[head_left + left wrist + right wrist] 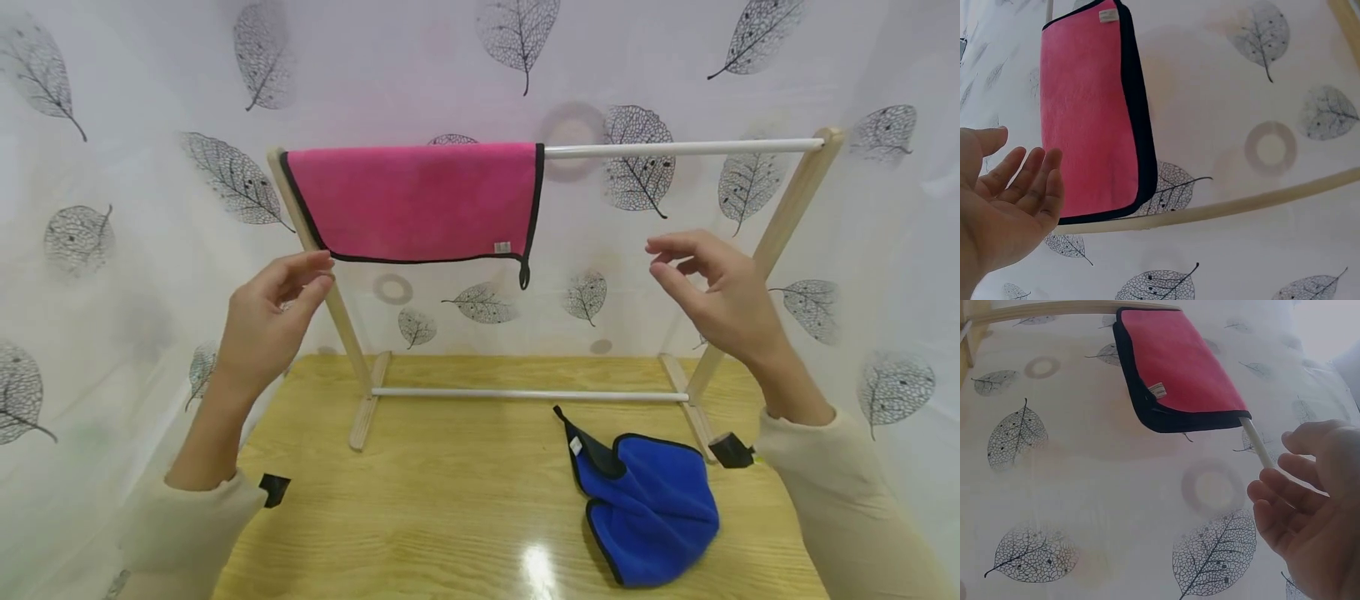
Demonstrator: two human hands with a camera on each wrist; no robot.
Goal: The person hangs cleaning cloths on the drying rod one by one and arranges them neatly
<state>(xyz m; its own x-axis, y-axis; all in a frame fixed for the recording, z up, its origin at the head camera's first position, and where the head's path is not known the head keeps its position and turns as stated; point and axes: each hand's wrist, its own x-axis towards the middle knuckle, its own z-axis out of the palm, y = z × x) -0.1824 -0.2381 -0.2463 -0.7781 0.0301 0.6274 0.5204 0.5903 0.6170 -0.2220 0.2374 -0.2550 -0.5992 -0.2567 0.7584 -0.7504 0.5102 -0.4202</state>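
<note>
A pink towel (420,204) with black edging hangs folded over the white top rail of a wooden rack, on its left half. My left hand (266,312) is raised near the left post, its fingers loosely bent with nothing between them. In the left wrist view that hand (1016,200) appears beside the towel's pink cloth (1088,119). On the other side, my right hand (716,292) hovers below the bare part of the rail (682,149), fingers relaxed and holding nothing. A crumpled blue towel (660,508) with black edging lies on the table at the right front.
The rack's wooden posts (795,200) stand on feet joined by a lower white bar (525,393). A yellow wood-grain table (420,500) is beneath. Behind hangs a pale curtain (480,108) with leaf prints. Small black blocks (274,490) sit at both sleeves.
</note>
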